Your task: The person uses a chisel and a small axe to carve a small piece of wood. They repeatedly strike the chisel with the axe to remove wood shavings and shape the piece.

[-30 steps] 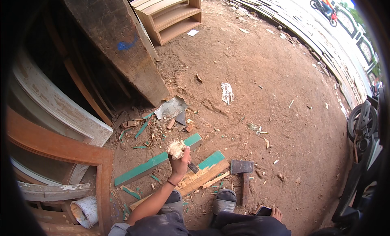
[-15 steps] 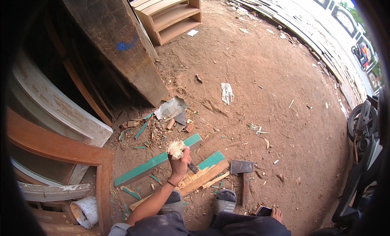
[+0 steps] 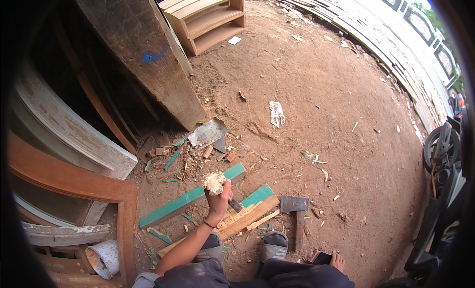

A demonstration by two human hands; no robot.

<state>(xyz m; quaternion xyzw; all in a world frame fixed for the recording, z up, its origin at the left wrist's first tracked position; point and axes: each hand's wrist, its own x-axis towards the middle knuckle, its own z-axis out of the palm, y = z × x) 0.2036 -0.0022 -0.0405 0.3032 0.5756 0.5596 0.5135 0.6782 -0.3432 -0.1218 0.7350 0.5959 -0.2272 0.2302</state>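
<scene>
My left hand [image 3: 217,204] is closed around a chisel [image 3: 235,205] with a frayed, splayed butt [image 3: 214,183]. The blade slants down right onto a timber beam [image 3: 247,218], whose green-painted face is chopped to bare wood in the middle. Just behind it lies a second green-painted beam [image 3: 190,196]. At the lower edge, the curled fingers of my right hand [image 3: 338,261] show beside a dark rectangular object [image 3: 321,258] with a pale edge. My leg hides the rest of that hand, so its grip is unclear. An axe [image 3: 295,205] rests right of the beams.
Wood chips and a bent metal sheet [image 3: 208,132] lie beyond the beams. Leaning frames [image 3: 69,179] and a white bucket [image 3: 105,258] crowd the left, below a thick post [image 3: 143,55]. A wooden shelf unit [image 3: 208,20] stands far off; a wheeled machine [image 3: 442,154] is at right.
Both of my hands, the chisel and the beams keep their places. Far off at the right edge, an orange-clad rider on the road has moved lower, nearly out of view.
</scene>
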